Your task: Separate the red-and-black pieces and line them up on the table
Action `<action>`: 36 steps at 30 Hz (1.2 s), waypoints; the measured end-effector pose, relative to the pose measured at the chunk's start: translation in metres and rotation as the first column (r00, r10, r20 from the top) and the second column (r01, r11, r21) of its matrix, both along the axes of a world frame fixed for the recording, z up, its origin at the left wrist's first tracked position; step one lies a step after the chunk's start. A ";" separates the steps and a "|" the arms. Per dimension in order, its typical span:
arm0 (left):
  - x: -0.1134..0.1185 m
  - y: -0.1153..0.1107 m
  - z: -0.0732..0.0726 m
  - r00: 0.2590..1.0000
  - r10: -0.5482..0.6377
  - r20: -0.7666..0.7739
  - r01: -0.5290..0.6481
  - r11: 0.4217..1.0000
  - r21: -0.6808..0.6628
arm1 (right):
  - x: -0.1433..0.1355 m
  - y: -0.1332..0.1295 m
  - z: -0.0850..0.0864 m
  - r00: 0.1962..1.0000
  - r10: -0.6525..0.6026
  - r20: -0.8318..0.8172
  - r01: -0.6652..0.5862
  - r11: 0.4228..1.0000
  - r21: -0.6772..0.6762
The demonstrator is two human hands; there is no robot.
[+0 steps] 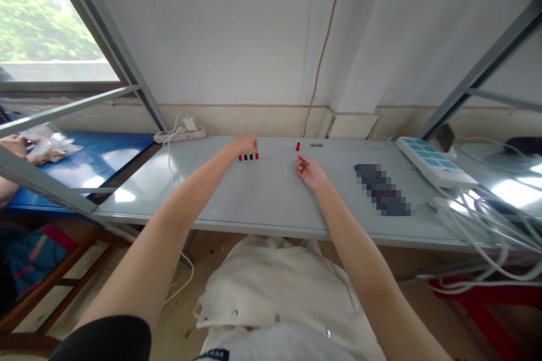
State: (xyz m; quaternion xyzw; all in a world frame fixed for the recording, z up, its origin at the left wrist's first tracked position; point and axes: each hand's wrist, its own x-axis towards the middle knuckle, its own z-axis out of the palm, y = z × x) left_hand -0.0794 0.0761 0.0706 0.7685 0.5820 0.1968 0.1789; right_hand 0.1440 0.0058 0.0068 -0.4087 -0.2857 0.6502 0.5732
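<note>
Several small red and black pieces stand in a short row on the grey table, with a red piece [240, 158] at the left end, black pieces [248, 157] between, and another red piece [257, 156] at the right end. My left hand [246, 145] is closed just above this row; what its fingertips grip, if anything, is hidden. My right hand [308, 171] has its fingers curled together near a lone red piece [298, 146], which lies just beyond the fingertips. Beside that piece is a row of small dark items [316, 145].
A white power strip [180, 135] lies at the back left, a larger power strip [436, 163] with cables at the right. A pixelated dark object [383, 190] lies right of my right hand. At far left another person's hand [13, 146] is near a plastic bag [51, 144].
</note>
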 end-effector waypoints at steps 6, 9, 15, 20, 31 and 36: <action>0.001 -0.002 0.000 0.982 -0.051 -0.183 0.064 0.996 0.067 | 0.000 0.000 0.001 1.000 0.007 0.025 -0.007 1.000 0.011; 0.001 -0.001 -0.002 0.980 -0.058 -0.190 0.074 0.994 0.078 | 0.000 -0.001 0.001 0.999 0.004 0.035 -0.005 1.000 0.020; 0.001 -0.004 0.000 0.981 -0.064 -0.183 0.075 0.996 0.055 | 0.000 -0.002 0.002 1.000 0.005 0.010 -0.005 1.000 -0.004; 0.002 -0.008 0.003 0.997 -0.046 -0.067 0.047 0.999 0.009 | -0.001 -0.002 0.002 1.000 0.003 -0.013 -0.003 1.000 -0.012; 0.008 -0.006 0.005 0.998 -0.029 -0.047 0.031 0.998 0.048 | 0.001 0.000 -0.001 0.999 -0.008 -0.053 0.006 1.000 -0.030; 0.040 -0.010 0.008 0.957 -0.162 -0.240 0.198 0.971 0.136 | 0.000 -0.001 0.000 0.998 -0.015 -0.060 0.014 0.999 -0.030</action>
